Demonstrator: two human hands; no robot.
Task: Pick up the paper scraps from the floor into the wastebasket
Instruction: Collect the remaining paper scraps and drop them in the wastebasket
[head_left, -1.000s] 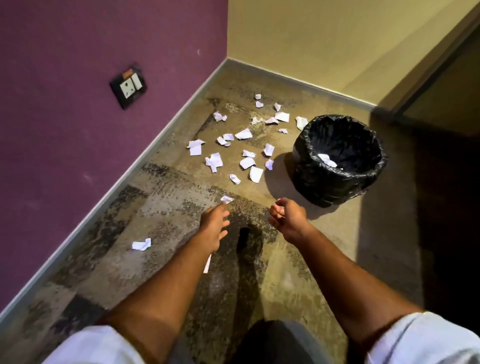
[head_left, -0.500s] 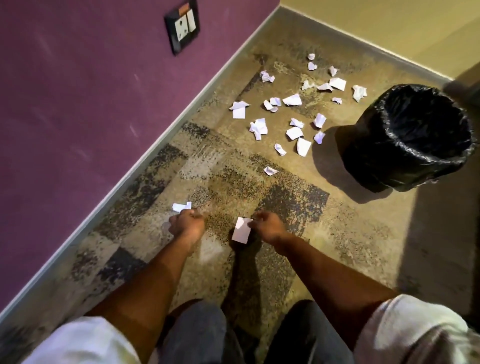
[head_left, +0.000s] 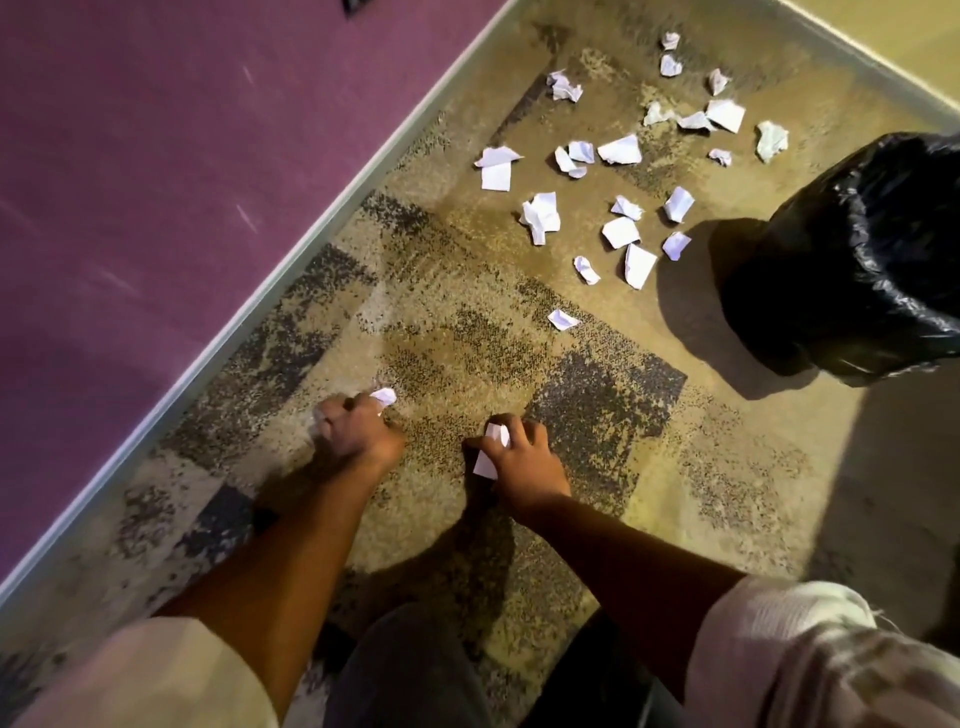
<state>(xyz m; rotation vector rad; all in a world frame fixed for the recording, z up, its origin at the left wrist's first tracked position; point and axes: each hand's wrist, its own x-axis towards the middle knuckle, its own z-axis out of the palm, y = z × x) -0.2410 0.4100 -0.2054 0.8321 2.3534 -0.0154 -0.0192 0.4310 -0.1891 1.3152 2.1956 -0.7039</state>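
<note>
Wastebasket, black-lined, is the landmark. Main scatter of paper scraps lies just beside it, wall side. Well short of it, right hand pinches a flat scrap; left hand curls on a crumpled scrap. Advice: secure both scraps before lifting toward the wastebasket.

Bare carpet lies open between the hands and the wastebasket, only one scrap on it; scattered scraps crowd the basket's left side, the purple wall closing the left
</note>
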